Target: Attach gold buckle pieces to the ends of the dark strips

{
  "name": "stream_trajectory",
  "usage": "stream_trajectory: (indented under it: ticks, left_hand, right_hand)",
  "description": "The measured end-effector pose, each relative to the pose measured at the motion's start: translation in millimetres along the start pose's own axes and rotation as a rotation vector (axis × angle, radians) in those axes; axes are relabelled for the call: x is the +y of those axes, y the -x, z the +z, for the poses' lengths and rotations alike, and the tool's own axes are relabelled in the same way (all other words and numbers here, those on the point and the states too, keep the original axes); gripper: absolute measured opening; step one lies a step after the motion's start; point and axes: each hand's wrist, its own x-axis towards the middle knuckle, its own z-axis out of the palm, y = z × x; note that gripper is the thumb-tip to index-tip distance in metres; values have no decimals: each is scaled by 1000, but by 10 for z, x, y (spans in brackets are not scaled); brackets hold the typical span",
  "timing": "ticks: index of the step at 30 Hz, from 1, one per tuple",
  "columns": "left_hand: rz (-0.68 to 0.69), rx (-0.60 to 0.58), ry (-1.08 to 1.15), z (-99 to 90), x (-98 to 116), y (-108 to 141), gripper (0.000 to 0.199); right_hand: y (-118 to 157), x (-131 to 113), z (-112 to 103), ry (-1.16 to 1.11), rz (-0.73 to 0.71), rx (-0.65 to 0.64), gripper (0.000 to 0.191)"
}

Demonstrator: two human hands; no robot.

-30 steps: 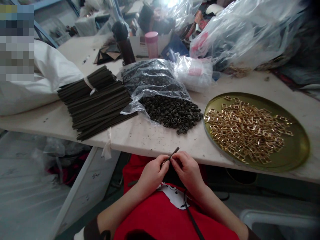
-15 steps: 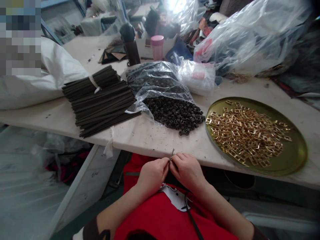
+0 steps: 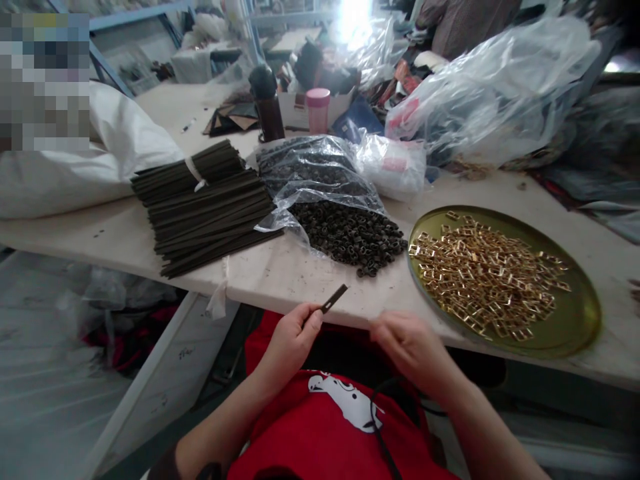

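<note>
Your L hand (image 3: 295, 337) pinches a dark strip (image 3: 334, 299) btwn thumb and fingers, low in the middle of the frame. The strip tilts up to the right, its far end over the edge of the surface (image 3: 265, 277), and a small slot shows in it. Your R hand (image 3: 413, 350) is to the right of it, apart from the strip. It is blurry, fingers curled in, so you can't tell if it is pinching smth.

Other things on the surface:
- pile of dark strips (image 3: 210, 213), w/ a white tie (image 3: 195, 173), left of the middle
- small dark loops (image 3: 350, 233), center, by the mouth of a clear bag (image 3: 320, 170) w/ more in it
- round gold tray (image 3: 575, 320), right side, w/ lots of gold bits (image 3: 490, 273)
- pink cup (image 3: 318, 113) and dark bottle (image 3: 267, 107), top center
</note>
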Motion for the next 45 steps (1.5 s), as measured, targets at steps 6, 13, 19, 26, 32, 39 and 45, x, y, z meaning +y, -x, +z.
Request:
stream_trajectory:
  ticks: [6, 13, 19, 26, 32, 39, 45]
  left_hand:
    - [-54, -158, 81, 30, 29, -29, 29]
    - [1, -250, 119, 67, 66, -25, 43]
    - [-143, -315, 251, 86, 25, -67, 49]
    - [-171, -348, 321, 125, -9, -75, 50]
    - [-121, -349, 220, 123, -74, -90, 48]
    - [-49, -305, 55, 128, -54, -79, 49]
    - [-20, -332, -3, 116, -45, -58, 47]
  right_hand:
    - [-128, -66, 398, -365, 128, -129, 23]
    - [-291, -39, 450, -1020, 352, -1, 22]
    - [-257, -13, 576, -1218, 502, 27, 24]
    - [-252, -21, 547, -1216, 499, 29, 21]
    - [-245, -55, 551, -1171, 455, -28, 20]
    - [-178, 14, 697, -1022, 422, 6, 20]
    - [-130, -33, 733, -965, 380, 67, 14]
